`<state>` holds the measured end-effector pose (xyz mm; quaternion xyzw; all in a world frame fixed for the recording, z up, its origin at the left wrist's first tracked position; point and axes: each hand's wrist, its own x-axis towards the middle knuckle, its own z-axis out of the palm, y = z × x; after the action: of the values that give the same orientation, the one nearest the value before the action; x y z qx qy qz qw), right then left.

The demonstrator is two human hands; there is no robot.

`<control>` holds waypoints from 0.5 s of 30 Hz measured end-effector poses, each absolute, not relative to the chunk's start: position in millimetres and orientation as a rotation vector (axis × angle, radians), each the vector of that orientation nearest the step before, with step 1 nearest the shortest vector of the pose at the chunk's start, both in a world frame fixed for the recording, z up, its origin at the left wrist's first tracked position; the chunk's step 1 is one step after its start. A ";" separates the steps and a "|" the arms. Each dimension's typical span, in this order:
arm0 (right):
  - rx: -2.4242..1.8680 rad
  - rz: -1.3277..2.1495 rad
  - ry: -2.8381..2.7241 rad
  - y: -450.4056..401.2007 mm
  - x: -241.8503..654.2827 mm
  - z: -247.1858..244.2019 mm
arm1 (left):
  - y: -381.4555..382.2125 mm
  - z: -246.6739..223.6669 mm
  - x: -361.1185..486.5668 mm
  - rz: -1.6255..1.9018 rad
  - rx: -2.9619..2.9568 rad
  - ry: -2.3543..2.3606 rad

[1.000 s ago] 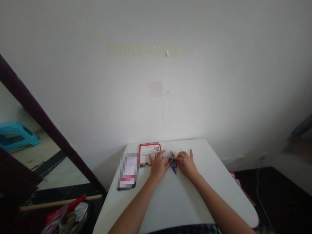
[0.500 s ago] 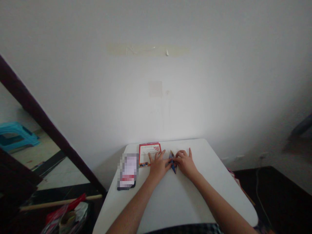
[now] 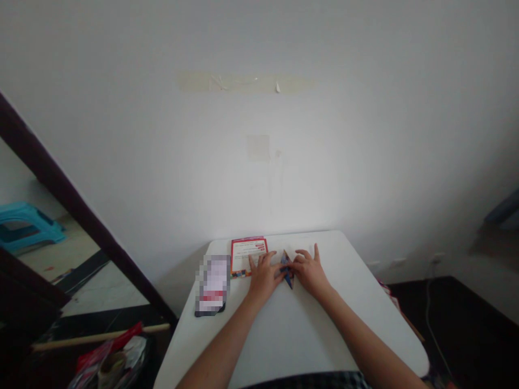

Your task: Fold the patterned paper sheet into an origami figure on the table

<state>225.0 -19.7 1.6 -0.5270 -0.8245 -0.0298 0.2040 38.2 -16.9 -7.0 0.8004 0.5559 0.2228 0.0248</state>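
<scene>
A small diamond-shaped piece of folded paper [image 3: 289, 278], blue with brownish patterning, lies on the white table between my hands. My left hand [image 3: 262, 275] holds its left side with the thumb side, while the other fingers spread over the lower right of a red-bordered booklet [image 3: 243, 249]. From the other side, my right hand [image 3: 310, 272] pinches the folded paper near its middle, thumb and forefinger closed on it. One finger of that hand points up and away. My fingertips hide part of the paper's centre.
A phone [image 3: 214, 283], its screen blurred out, lies left of the booklet on the white table [image 3: 292, 335]. The table's back edge meets a wall. At lower left are a wooden stick [image 3: 150, 329] and a bag-lined bin [image 3: 140, 351]; a blue stool [image 3: 32, 224] shows farther left.
The fingers of my right hand have shifted slightly, with the raised finger a little higher. My left fingers have moved slightly on the booklet. The folded paper stays in place.
</scene>
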 end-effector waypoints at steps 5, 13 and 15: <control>-1.496 -0.068 -2.302 -20.2 224.6 0.5 | -15.8 -6.7 37.6 0.670 2.469 1.728; -1.525 -0.001 -2.285 -17.7 227.5 -1.8 | -12.2 -7.6 36.5 0.615 2.475 1.732; -1.528 0.036 -2.262 -17.6 227.8 -3.5 | -10.1 -8.2 35.5 0.583 2.453 1.745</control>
<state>227.8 -17.6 -3.5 -0.5478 -0.8111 0.0131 0.2045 35.5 -10.1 -8.2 0.7994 0.5687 0.1900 0.0379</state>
